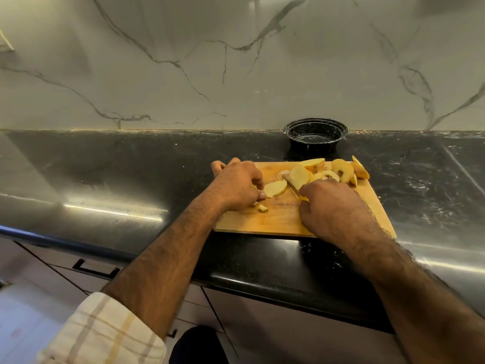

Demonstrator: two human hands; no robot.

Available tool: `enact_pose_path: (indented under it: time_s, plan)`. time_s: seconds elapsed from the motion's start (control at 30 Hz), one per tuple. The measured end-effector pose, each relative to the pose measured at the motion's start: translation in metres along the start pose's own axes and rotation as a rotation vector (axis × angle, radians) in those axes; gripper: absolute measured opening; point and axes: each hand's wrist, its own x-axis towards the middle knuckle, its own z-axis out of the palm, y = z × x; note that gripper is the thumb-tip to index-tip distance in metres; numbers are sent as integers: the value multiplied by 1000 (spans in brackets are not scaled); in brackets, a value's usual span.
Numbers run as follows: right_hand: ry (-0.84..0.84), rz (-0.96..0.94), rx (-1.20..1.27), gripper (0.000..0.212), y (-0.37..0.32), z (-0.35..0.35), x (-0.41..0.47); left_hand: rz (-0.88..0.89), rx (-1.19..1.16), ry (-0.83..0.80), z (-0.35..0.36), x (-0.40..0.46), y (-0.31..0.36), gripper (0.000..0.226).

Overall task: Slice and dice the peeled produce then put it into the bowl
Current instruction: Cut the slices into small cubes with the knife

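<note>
Pale yellow slices (275, 188) lie on a tan board (283, 219), near a black bowl (315, 135), on a black speckled worktop (131, 166).

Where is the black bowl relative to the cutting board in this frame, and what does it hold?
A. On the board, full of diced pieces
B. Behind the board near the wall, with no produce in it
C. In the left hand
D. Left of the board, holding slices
B: the black bowl sits on the counter beyond the cutting board, against the marble wall, its inside showing no pieces.
</note>
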Motion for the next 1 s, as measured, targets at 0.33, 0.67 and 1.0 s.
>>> enact_pose_path:
  time_s: [0.33,0.67,1.0]
  plan:
    - [26,41,74,30,7,7,2,11,-144,47,10,-1,2,35]
    - [21,60,61,30,0,5,4,23,-127,40,3,6,0,26]
    - [55,-31,14,26,2,5,1,13,-176,53,13,10,12,45]
